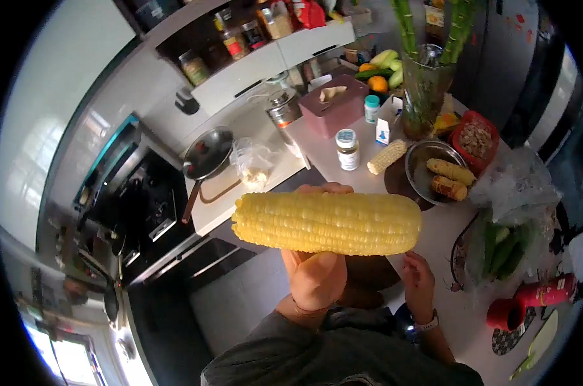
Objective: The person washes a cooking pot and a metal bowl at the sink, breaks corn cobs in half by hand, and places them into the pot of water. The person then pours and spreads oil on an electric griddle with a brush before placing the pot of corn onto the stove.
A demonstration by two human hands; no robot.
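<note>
A bare yellow corn cob (327,222), full of kernels, lies level across the middle of the head view, close to the camera. My left hand (317,276) is wrapped round its middle, the thumb on the near side and the fingers behind. Below the cob's right end, beside the counter edge, my right hand (419,283) has its fingers loosely bent and apart, with nothing seen in them. A paler corn cob (387,157) rests on the counter beside a metal bowl (415,168), which contains a yellow cob (450,172) and a browner piece (448,188).
A red container (475,133), a glass vase (425,96) with green stalks and a lidded jar (347,150) stand behind. To the right are a plastic bag (507,251) of green vegetables and a red cylinder (545,291). A pan (209,154) and stove (140,199) are left.
</note>
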